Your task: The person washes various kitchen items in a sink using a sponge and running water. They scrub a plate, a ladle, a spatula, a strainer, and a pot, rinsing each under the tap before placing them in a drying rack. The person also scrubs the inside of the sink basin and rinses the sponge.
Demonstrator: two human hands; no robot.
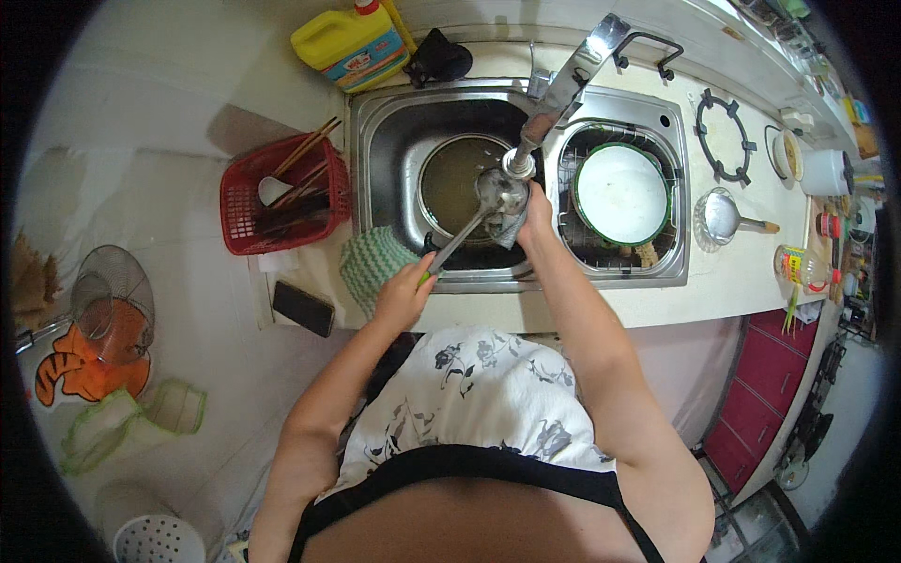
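Note:
My left hand grips the handle of a metal ladle over the left sink basin. The ladle's bowl lies under the mouth of the faucet. My right hand holds a greyish cloth against the bowl; its fingers are partly hidden behind the ladle. Below them in the basin is a round pan or basin, partly covered by the ladle and cloth. A green and white striped cloth hangs over the sink's front left corner, beside my left hand.
A red plastic basket with chopsticks and a white spoon stands left of the sink, a phone near the counter edge. A white green-rimmed dish rests on a wire rack in the right basin. A yellow jug stands behind; a skimmer lies right.

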